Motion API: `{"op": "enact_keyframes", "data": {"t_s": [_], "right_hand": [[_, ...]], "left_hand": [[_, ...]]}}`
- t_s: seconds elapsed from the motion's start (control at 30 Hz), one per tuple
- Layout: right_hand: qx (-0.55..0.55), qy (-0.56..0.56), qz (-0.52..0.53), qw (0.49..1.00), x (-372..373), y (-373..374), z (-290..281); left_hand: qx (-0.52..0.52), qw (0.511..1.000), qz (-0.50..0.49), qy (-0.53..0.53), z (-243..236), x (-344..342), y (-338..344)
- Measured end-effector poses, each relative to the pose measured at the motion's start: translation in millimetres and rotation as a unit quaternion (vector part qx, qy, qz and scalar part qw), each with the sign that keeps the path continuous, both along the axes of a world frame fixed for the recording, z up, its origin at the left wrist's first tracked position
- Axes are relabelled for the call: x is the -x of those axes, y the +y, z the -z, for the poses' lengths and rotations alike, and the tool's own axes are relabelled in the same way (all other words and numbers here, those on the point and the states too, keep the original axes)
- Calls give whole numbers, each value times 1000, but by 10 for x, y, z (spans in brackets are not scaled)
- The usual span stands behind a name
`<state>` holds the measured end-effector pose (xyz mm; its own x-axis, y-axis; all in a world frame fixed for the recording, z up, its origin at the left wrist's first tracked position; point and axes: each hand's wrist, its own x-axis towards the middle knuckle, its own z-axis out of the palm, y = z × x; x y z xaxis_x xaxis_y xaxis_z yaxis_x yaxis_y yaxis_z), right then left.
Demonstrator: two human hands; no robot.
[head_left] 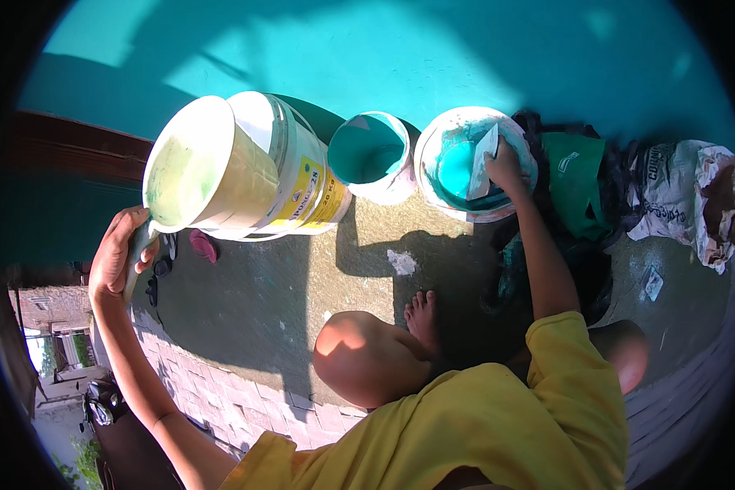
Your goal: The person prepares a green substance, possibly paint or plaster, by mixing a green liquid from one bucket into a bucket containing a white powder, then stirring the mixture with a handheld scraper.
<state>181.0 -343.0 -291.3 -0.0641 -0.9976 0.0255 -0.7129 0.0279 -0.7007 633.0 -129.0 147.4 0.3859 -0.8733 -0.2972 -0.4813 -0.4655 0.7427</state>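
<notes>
My right hand (506, 167) reaches into a white bucket (437, 175) smeared with turquoise paint and grips a flat white scraper blade (482, 159) inside it. My left hand (121, 255) is out at the far left, closed round a pale handle (136, 260) under a cream round tub (200, 163) that is tilted with its greenish inside toward me. Behind the tub stands a big white bucket with a yellow label (302, 184). Between the two buckets sits a smaller one (371, 155), coated turquoise inside.
A turquoise wall (400, 57) rises just behind the buckets. A green bag (576, 175) and a crumpled white sack (686, 196) lie at the right. My bare foot (423, 314) and knee (363, 359) rest on the concrete ledge (253, 302); its brick edge (220, 384) drops to a street below left.
</notes>
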Motion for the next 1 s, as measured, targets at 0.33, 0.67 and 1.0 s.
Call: {"op": "enact_keyframes", "data": {"t_s": [0.33, 0.67, 1.0], "right_hand": [[-27, -120, -30, 992, 345, 38, -224], [-78, -107, -61, 989, 153, 154, -426], [-11, -93, -95, 991, -36, 91, -305]], "left_hand": [[-110, 984, 99, 95, 609, 1473, -647], [-186, 925, 304, -130, 1199, 2196, -1476], [-196, 855, 409, -251, 1483, 2449, -1881]]}}
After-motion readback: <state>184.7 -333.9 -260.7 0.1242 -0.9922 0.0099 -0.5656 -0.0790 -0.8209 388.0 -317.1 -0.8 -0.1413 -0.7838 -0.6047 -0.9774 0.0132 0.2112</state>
